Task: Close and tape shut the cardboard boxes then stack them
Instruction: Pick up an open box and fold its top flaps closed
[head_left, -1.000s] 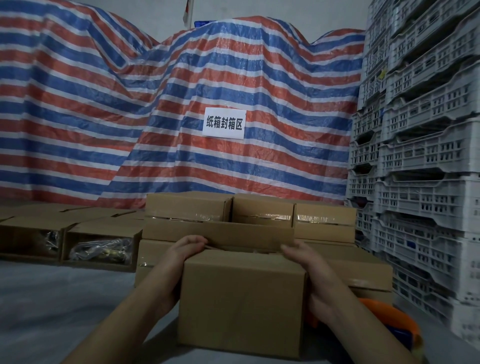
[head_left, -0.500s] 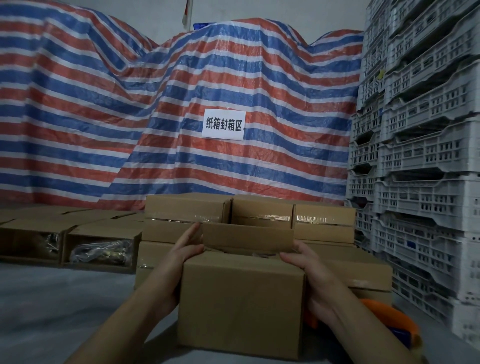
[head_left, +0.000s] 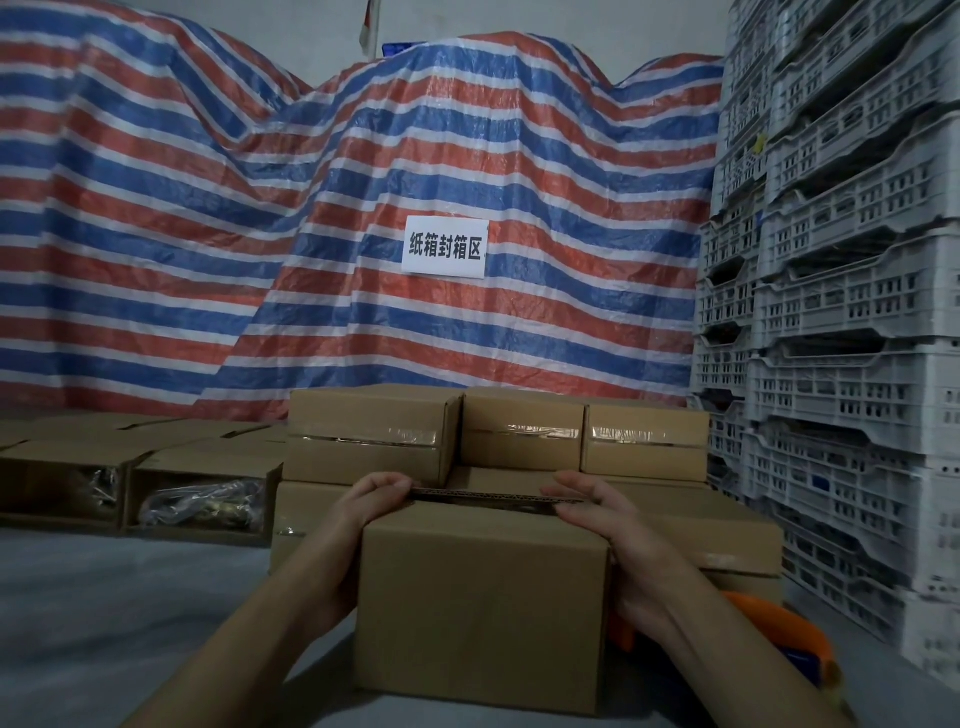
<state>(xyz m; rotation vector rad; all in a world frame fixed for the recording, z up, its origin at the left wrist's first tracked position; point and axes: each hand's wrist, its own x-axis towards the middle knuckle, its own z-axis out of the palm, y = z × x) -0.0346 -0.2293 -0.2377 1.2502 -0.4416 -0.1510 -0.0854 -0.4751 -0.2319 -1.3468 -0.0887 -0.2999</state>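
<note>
**Cardboard flap nearly down, seam not yet taped**

Cardboard box (head_left: 480, 613) sits on the grey tabletop (head_left: 104, 613), directly in front of the person. Left hand (head_left: 363, 514) curls over the top left corner, fingers pinching the far flap (head_left: 488, 498), which shows edge-on with its corrugation visible. Right hand (head_left: 613, 535) lies along the top right edge, fingers laid across the same flap. Contents of this box: cannot tell, the top is foreshortened.

Risks, as judged from this view:
- Flap may spring back up once either hand lifts to fetch the tape; cause is stiff board with nothing holding the seam.
- Orange tape dispenser (head_left: 769, 629) lies behind the right forearm, partly hidden, so reaching for it means releasing one side.
- Uneven pressure could leave the flaps skewed, so the tape would bridge a gap.

Containers:
- Open boxes (head_left: 202, 493) at left lie on their sides, openings toward the camera; each holds something in clear crinkled plastic, item not identifiable.
- Taped boxes (head_left: 519, 436) are stacked just behind the work box, glossy tape across their fronts; contents hidden.
- Grey slotted crates (head_left: 841, 312) are stacked high at right; contents cannot be made out.
</note>
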